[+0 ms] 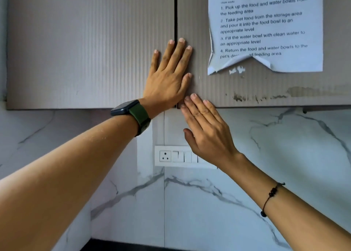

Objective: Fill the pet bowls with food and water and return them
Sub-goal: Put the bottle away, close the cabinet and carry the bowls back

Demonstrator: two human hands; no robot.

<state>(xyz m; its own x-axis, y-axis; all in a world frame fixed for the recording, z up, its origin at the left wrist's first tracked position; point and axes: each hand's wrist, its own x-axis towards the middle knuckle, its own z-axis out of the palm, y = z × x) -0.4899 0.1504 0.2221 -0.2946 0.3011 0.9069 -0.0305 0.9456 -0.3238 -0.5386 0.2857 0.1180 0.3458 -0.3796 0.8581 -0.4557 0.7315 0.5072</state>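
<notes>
Left hand (168, 78) flat and empty at frame centre, spanning seam between both cupboard doors (91, 47). Right hand (207, 133) just below, open, fingertips at right door's (266, 87) bottom edge. Doors shut. Bowls, food: not in view. Filling and return judged undone.

Dark countertop (121, 247) strip at bottom edge, nothing visible on it

Home kitchen: ribbed grey wall cabinet doors (91, 47) above a white marble-veined backsplash (284, 155) with a white socket-and-switch panel (171, 156).
</notes>
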